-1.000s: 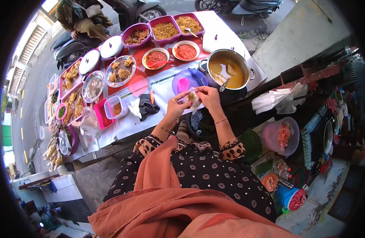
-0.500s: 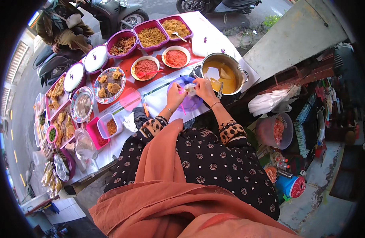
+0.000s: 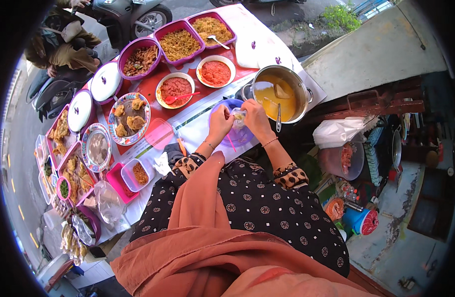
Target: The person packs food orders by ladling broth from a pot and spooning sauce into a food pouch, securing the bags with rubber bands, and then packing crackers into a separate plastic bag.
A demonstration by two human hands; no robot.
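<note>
Over a purple plastic basin (image 3: pixel 246 135), a small clear plastic bag (image 3: pixel 239 118) with pale contents is pinched between my hands. My left hand (image 3: pixel 220 123) grips its left side, fingers closed. On the other side, my right hand (image 3: pixel 256 119) has its fingers closed at the bag's top edge. A thin pink handle (image 3: pixel 231 142) lies at the basin's near rim. Just right of my right hand stands a steel pot (image 3: pixel 306 104) of yellow broth, a metal ladle (image 3: pixel 279 118) leaning in it. What exactly fills the bag is too small to tell.
Two bowls of red sauce (image 3: pixel 215 73) stand beyond the basin, with purple tubs of noodles (image 3: pixel 180 45) behind. Plates and trays of fried food (image 3: pixel 135 123) spread leftward. A grey board (image 3: pixel 376 54) rises at right. Someone sits by a motorbike (image 3: pixel 148 22) across the table.
The view has tilted and shifted slightly. Both hands stay over the basin, and more of the plastic bag shows between them.
</note>
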